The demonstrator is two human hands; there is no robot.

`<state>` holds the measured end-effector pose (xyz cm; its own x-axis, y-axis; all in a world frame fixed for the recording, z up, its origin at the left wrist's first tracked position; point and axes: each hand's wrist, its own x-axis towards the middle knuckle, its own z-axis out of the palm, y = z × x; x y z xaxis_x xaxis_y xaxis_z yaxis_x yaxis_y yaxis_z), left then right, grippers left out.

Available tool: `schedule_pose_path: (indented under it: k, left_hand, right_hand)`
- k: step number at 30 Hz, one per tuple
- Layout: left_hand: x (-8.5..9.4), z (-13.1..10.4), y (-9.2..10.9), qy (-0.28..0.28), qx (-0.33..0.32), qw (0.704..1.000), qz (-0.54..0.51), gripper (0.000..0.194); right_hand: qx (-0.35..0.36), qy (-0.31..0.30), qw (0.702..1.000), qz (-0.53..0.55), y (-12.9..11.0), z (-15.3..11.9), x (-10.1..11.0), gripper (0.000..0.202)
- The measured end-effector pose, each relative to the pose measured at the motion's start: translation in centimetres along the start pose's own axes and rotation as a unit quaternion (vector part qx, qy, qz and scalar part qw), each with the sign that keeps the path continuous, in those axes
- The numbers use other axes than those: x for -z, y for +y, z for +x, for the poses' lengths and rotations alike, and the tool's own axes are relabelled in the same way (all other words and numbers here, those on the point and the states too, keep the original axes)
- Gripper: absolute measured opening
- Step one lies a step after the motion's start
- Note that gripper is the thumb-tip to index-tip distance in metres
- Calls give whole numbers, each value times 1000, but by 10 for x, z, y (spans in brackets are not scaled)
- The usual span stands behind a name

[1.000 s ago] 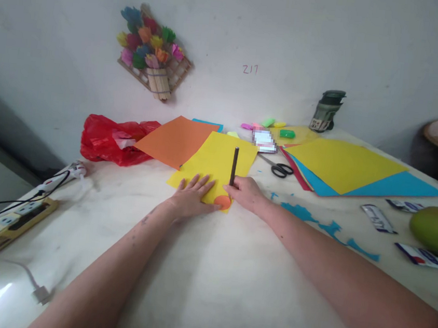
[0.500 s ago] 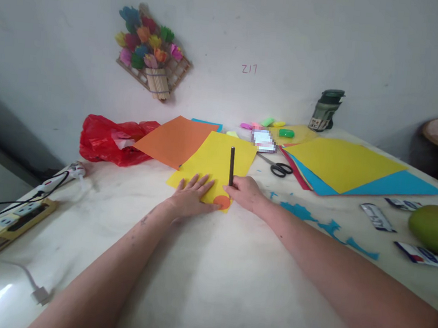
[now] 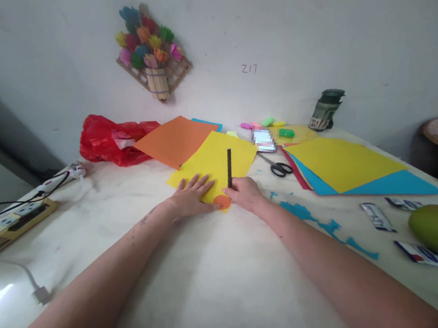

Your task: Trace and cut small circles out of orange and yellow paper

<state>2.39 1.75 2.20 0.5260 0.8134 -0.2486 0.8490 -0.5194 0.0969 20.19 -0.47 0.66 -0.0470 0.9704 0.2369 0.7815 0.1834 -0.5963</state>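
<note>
Spread flat, my left hand point(image 3: 192, 196) presses on the lower part of a yellow paper sheet point(image 3: 220, 156). Its thumb reaches onto a small orange paper circle point(image 3: 222, 201) lying near the sheet's bottom corner. My right hand point(image 3: 244, 191) is closed round a dark pen point(image 3: 229, 166), held nearly upright with its top leaning a little left. The pen's lower end is hidden by the fingers, just beside the circle's upper right edge. An orange sheet point(image 3: 176, 141) lies partly under the yellow one, to the left.
Black-handled scissors point(image 3: 281, 169), a phone point(image 3: 264, 140) and highlighters point(image 3: 286, 133) lie behind. To the right are stacked coloured sheets point(image 3: 344, 166), blue scraps point(image 3: 298, 211) and a mango point(image 3: 437, 228). A red plastic bag point(image 3: 108, 139) and a power strip point(image 3: 12, 226) sit left.
The top of the pen has tipped slightly to the left in my right hand. My left hand, the circle and the yellow sheet stay in place.
</note>
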Motion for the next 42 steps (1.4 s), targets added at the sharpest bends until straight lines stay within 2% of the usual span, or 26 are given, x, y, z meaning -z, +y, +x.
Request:
schedule_pose_path:
  k: [6, 11, 15, 27, 36, 42]
  left_hand:
    - [-1, 1, -1, 2, -5, 1000, -3, 87]
    - [-2, 2, -1, 5, -2, 1000, -2, 86]
    - [-2, 2, -1, 7, -2, 1000, 3, 86]
    - [-2, 2, -1, 8, 0, 1000, 1, 85]
    - [-2, 2, -1, 10, 1, 1000, 4, 85]
    - [-2, 2, -1, 10, 2, 1000, 0, 87]
  right_hand:
    - [-21, -13, 997, 71, 1, 0, -1, 19]
    - [7, -37, 992, 123, 4, -1, -6, 23]
    - [34, -53, 990, 129, 7, -1, -10, 24]
    - [57, -66, 988, 123, 6, -1, -8, 23]
    - [61, -62, 989, 120, 5, -1, -7, 22]
    - [41, -84, 985, 143, 5, -1, -7, 20]
